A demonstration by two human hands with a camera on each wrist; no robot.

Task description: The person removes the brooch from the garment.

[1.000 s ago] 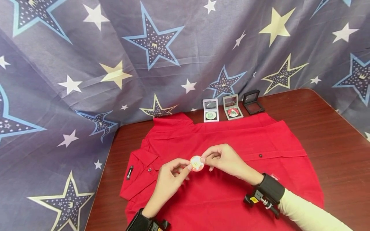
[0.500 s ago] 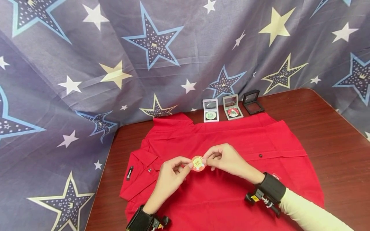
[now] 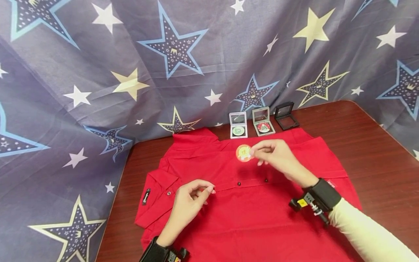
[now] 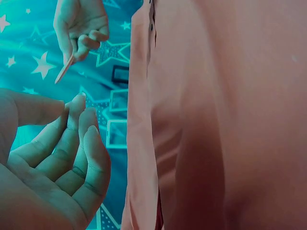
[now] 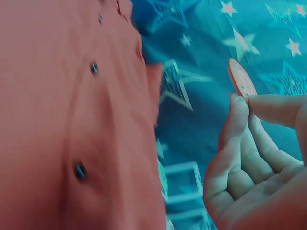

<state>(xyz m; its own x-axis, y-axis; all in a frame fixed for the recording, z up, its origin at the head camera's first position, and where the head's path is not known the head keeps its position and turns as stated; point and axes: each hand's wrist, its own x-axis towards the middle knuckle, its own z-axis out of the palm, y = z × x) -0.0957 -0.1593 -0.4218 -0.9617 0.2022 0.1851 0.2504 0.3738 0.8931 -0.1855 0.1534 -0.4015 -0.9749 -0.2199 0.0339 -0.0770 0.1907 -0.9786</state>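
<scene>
Badge (image 3: 243, 153), round and orange, is pinched at its edge by the right hand (image 3: 275, 154) above the red shirt (image 3: 248, 218). Nearer, the left hand (image 3: 191, 198) hovers, fingers (image 4: 88, 143) loosely curled, holding nothing. Three open cases (image 3: 238, 125) stand beyond on the counter (image 3: 376, 153).

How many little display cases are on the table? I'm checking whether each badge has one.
3, in a row at the table's far edge behind the red shirt: white case left, grey case middle, black case right and empty. None seems hidden.
</scene>
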